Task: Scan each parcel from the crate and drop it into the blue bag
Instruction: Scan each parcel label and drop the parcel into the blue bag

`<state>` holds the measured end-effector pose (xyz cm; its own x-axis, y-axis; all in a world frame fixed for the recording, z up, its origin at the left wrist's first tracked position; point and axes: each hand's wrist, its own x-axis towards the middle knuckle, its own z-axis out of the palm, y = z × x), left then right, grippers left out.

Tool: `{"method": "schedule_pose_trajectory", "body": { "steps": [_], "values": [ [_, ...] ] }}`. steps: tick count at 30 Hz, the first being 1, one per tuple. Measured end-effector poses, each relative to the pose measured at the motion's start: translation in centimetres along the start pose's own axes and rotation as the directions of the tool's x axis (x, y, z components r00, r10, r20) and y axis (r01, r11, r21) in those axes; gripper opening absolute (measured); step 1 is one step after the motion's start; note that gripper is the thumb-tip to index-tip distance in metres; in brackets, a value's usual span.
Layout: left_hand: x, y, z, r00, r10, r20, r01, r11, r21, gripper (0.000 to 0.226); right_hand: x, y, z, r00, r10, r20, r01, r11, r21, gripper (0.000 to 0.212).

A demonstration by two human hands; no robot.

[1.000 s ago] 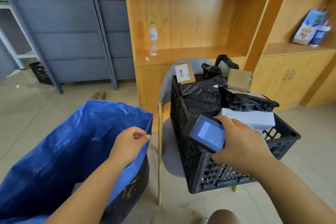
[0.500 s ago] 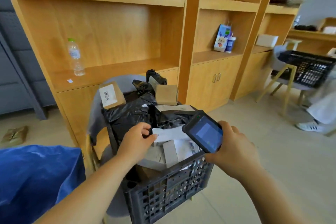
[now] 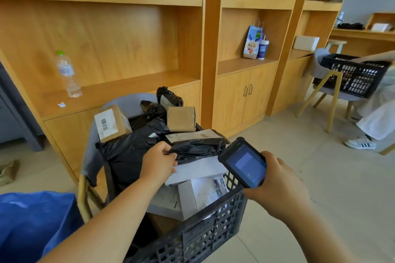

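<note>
A black slatted crate (image 3: 205,230) sits on a grey chair, heaped with parcels: black poly bags, brown boxes and white boxes. My left hand (image 3: 159,165) reaches into the crate and pinches the edge of a black poly parcel (image 3: 198,148) with a white label on top. A white flat box (image 3: 201,170) lies just under it. My right hand (image 3: 277,188) grips a dark handheld scanner (image 3: 243,162), its blue screen facing me, held over the crate's right corner. The blue bag (image 3: 32,224) shows at the lower left.
Wooden shelving and cabinets (image 3: 241,96) stand behind the crate, with a water bottle (image 3: 67,73) on the left shelf and a paper gift bag (image 3: 253,42). At right a second black crate (image 3: 352,74) rests on another chair, beside a seated person's leg and shoe (image 3: 361,143).
My left hand left the blue bag's rim, went into the crate and took hold of the black poly parcel. The view swung right, off the bag. The scanner stayed in my right hand.
</note>
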<state>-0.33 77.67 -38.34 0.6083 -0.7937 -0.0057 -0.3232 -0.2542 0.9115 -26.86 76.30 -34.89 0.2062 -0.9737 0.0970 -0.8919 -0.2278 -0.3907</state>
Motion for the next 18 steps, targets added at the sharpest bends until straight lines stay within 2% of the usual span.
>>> {"method": "schedule_pose_trajectory", "body": {
  "steps": [4,8,12,15,18],
  "values": [
    [-2.2,-1.3,-1.8,0.998,-0.067,-0.012,0.063,0.97,-0.233,0.026,-0.6,0.1,0.7,1.0,-0.001,0.006,0.001,1.0,0.022,0.079],
    [-4.4,-3.2,-3.4,0.983,-0.184,0.005,0.176,0.928,-0.327,0.017,-1.7,0.0,1.1,0.999,-0.012,-0.029,0.013,0.998,0.061,0.08],
    [-5.3,-3.2,-4.3,0.952,-0.305,0.013,0.271,0.826,-0.495,0.019,-3.6,0.1,1.5,0.999,-0.019,-0.047,0.025,0.99,0.141,0.083],
    [-5.2,-2.8,-4.5,0.943,-0.332,0.012,0.315,0.883,-0.348,0.037,-4.9,0.4,1.7,0.999,-0.011,-0.049,0.022,0.973,0.23,0.084],
    [-5.3,-2.6,-4.0,0.923,-0.367,0.114,0.384,0.897,-0.22,0.034,-5.6,0.6,1.5,0.999,-0.013,-0.041,0.023,0.971,0.239,0.084]
  ]
}}
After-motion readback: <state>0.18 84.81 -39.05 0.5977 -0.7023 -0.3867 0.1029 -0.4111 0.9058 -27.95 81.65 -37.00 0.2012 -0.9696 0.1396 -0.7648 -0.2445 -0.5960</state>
